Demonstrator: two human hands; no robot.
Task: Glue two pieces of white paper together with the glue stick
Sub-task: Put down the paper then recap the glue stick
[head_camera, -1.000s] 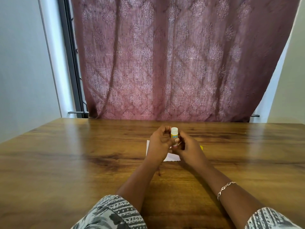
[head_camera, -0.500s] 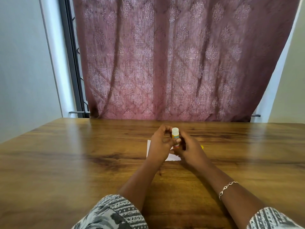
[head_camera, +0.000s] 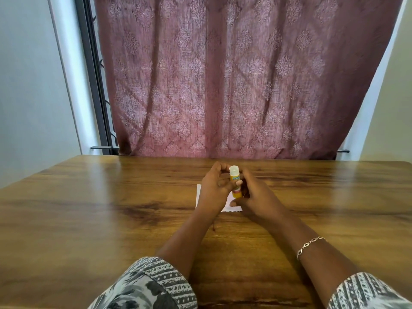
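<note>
A small glue stick (head_camera: 234,175) with a white cap and a yellow body stands upright between both hands, above the table. My left hand (head_camera: 215,188) curls around its upper part, thumb across the label. My right hand (head_camera: 256,197) grips its lower yellow end. White paper (head_camera: 231,207) lies flat on the table under the hands, mostly hidden by them; I cannot tell whether it is one sheet or two.
The wooden table (head_camera: 89,219) stretches wide to both sides. A maroon patterned curtain (head_camera: 234,85) hangs just behind its far edge. A bracelet (head_camera: 310,245) sits on the right wrist.
More of the glue stick's yellow body now shows between the hands. The hands have stayed over the paper.
</note>
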